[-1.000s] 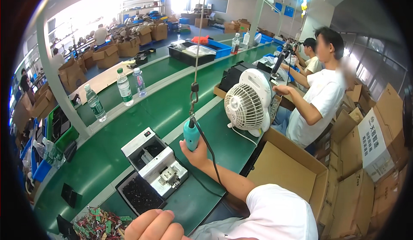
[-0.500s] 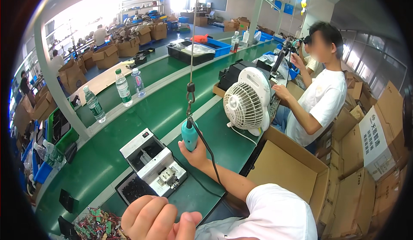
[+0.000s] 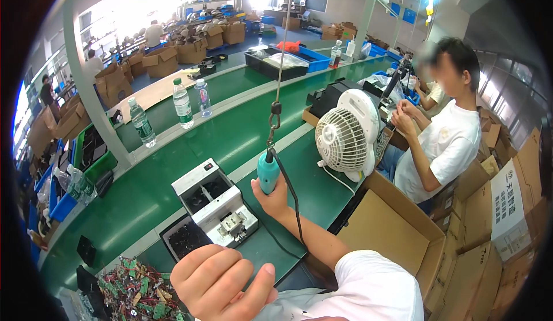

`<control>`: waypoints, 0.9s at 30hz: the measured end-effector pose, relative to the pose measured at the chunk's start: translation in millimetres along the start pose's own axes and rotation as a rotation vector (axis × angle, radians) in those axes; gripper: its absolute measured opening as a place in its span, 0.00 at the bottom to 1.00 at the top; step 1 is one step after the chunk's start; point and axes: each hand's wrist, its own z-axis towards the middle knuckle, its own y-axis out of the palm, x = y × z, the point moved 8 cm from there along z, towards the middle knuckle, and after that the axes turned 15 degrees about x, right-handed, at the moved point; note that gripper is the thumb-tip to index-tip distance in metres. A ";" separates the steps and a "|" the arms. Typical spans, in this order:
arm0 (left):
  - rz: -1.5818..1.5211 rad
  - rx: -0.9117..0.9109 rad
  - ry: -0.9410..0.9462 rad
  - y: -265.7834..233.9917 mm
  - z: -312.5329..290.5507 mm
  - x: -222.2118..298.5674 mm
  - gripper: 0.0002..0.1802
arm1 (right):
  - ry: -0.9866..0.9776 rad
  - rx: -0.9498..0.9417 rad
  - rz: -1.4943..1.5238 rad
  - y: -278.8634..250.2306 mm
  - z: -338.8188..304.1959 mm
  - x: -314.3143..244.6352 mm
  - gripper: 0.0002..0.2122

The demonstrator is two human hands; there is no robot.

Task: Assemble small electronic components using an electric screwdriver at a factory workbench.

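Note:
Around the teal electric screwdriver (image 3: 268, 174) my right hand (image 3: 273, 199) is closed, and the tool hangs upright from a cable and hook. My left hand (image 3: 222, 280) is raised near the lower edge with its fingers curled in; whatever may be inside them is hidden. Between the hands and the conveyor stands a white screw feeder (image 3: 238, 199) with an open dark hopper and a metal fitting at its near end. A black tray (image 3: 167, 240) with small dark pieces sits beside it. Left of my left hand lies a heap of small green circuit boards with red wires (image 3: 141, 292).
A white fan (image 3: 348, 137) stands on the green bench, with an open cardboard box (image 3: 391, 223) to the right. Plastic bottles (image 3: 182, 105) line the conveyor's (image 3: 138, 183) far rail. A co-worker in a white shirt (image 3: 443, 142) sits beyond the fan. Cartons (image 3: 512, 206) are stacked at right.
The view has shifted, so most things appear farther right. My right hand keeps its hold on the screwdriver, my left stays curled. The co-worker's hands have come together, higher up.

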 end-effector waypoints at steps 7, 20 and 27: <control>-0.022 0.034 -0.015 -1.3 -1.4 -1.1 0.15 | -0.017 0.009 -0.011 0.3 0.0 -4.9 0.27; -0.055 0.017 -0.015 1.2 -0.4 -0.7 0.14 | 0.044 -0.004 0.003 0.1 -0.4 0.7 0.25; -0.050 0.008 -0.031 3.6 -1.0 -1.0 0.14 | 0.013 -0.005 0.009 0.0 0.1 -3.2 0.25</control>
